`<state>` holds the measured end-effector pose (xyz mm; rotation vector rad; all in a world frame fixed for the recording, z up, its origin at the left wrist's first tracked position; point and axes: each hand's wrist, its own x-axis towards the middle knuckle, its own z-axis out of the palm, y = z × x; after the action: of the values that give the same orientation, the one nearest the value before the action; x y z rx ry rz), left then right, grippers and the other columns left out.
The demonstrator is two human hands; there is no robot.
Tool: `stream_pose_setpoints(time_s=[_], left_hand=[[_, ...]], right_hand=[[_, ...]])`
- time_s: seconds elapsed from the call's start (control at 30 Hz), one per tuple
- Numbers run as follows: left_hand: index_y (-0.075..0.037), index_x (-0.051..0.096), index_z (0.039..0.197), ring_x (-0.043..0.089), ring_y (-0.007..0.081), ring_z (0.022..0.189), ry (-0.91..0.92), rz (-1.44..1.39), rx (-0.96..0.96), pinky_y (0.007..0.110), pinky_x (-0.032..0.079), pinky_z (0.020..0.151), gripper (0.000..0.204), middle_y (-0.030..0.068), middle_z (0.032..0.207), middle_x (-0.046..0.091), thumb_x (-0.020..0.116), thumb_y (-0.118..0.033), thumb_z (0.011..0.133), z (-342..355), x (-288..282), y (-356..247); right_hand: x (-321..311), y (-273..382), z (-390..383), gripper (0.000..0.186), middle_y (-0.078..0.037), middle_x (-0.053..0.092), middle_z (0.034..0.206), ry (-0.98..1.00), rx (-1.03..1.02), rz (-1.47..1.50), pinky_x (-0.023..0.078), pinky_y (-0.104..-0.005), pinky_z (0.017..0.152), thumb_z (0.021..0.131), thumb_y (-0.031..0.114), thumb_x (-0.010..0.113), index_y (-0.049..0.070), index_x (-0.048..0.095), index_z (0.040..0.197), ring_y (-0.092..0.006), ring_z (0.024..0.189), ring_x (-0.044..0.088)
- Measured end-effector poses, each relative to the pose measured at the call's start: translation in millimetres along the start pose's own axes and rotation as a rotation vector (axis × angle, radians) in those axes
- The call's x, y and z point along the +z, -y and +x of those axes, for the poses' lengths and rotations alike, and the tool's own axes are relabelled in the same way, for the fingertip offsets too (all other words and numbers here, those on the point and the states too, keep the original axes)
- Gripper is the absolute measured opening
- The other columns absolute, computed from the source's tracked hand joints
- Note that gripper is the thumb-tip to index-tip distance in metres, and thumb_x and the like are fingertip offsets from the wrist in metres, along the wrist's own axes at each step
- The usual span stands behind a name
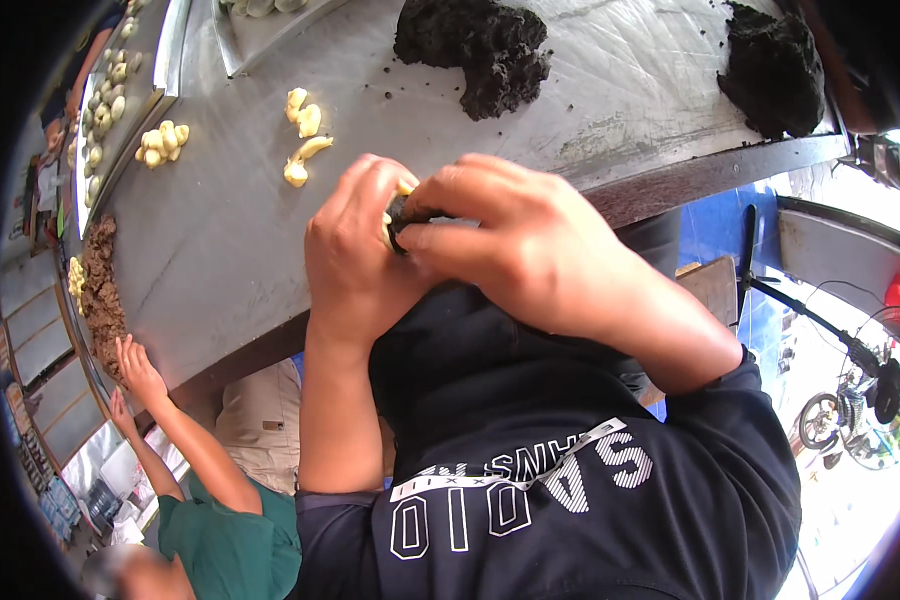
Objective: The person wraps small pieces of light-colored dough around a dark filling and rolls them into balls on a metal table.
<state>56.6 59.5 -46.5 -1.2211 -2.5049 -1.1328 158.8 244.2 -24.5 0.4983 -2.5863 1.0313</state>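
Note:
Close in front of my chest, my left hand is closed around a small piece of pale yellow dough with black paste in it. The fingertips and thumb of my right hand pinch the same piece from the right, and both hands hide most of it. Beyond my hands, a few pale dough pieces lie on the grey metal table. A large crumbly lump of black paste sits at the far side. Another black lump is near the table's right end.
A cluster of dough pieces lies farther left. Trays of rounded pale pieces stand along the left edge. A co-worker in a green shirt reaches to a long brown crumbly mass. A black stand fan is at the right.

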Motion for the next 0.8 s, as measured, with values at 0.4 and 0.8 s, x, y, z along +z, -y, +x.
stream_pose_setpoints(time_s=[0.4, 0.8], left_hand=[[-0.003, 0.071, 0.092, 0.074, 0.0275, 0.073, 0.224, -0.326, -0.037, 0.038, 0.059, 0.069, 0.049, 0.0093, 0.083, 0.074, 0.108, -0.017, 0.063, -6.6, -21.2, -5.1], [-0.007, 0.063, 0.1, 0.042, 0.007, 0.066, 0.186, -0.833, -0.363, 0.024, 0.034, 0.058, 0.061, 0.005, 0.09, 0.057, 0.048, -0.063, 0.119, -11.7, -17.1, 11.1]], right_hand=[[-10.1, 1.2, 29.3, 0.017, -0.012, 0.07, 0.113, -0.142, 0.078, 0.034, 0.061, -0.0449, 0.09, 0.085, 0.017, 0.082, 0.01, 0.079, 0.1, -0.0343, 0.109, 0.072], [-33.3, -30.9, -8.6, 0.019, -0.01, 0.072, 0.112, 0.015, 0.229, -0.27, 0.06, -0.0458, 0.091, 0.092, 0.003, 0.081, 0.005, 0.076, 0.11, -0.036, 0.107, 0.072]])
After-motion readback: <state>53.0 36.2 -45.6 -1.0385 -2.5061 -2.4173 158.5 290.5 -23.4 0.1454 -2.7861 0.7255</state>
